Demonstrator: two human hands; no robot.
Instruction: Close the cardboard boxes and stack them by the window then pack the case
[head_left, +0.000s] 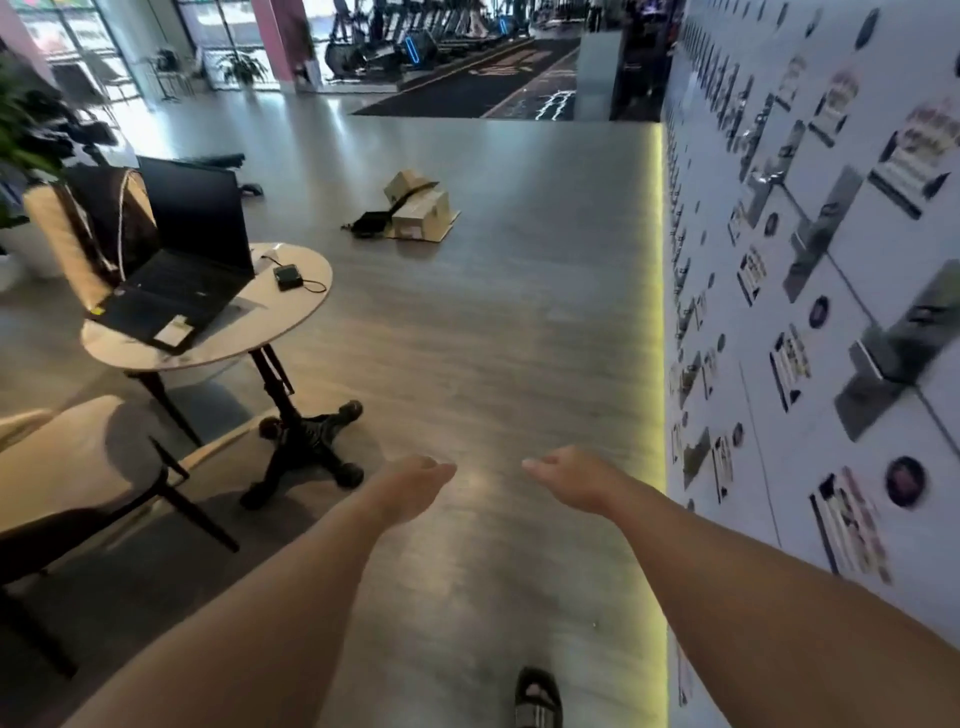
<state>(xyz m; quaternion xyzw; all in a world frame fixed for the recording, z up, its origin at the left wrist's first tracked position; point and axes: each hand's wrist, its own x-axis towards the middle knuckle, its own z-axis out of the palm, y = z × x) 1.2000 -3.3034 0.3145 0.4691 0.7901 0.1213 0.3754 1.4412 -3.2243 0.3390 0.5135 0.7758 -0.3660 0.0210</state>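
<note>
We look down and forward over a grey wood-grain floor (467, 322) in a large indoor hall. Both of our bare arms reach out ahead, low in the frame. Our left hand (415, 480) and our right hand (566, 475) hang side by side above the floor, a little apart, and neither one holds or touches anything. The fingers of both look loosely bent, though motion blur hides exactly how they lie.

Well ahead of the hands, out on the open floor, sits a small cluster of cardboard boxes (418, 205): one tilted box rests on top of a longer one, and both sit on a flat sheet of cardboard. A black case (370, 223) (it may be a bag; it is too far off to tell) lies touching their left side.

To our left stands a round table (291, 317) on a black pedestal base, carrying an open black laptop (182, 270) and a small black device (287, 276) with a cable. Cream-coloured chairs (78, 457) stand around it. Along our right runs a white wall of lockers (810, 291) covered in stickers, with a yellow light strip at its foot. One sandalled foot (537, 699) shows at the bottom edge.
</note>
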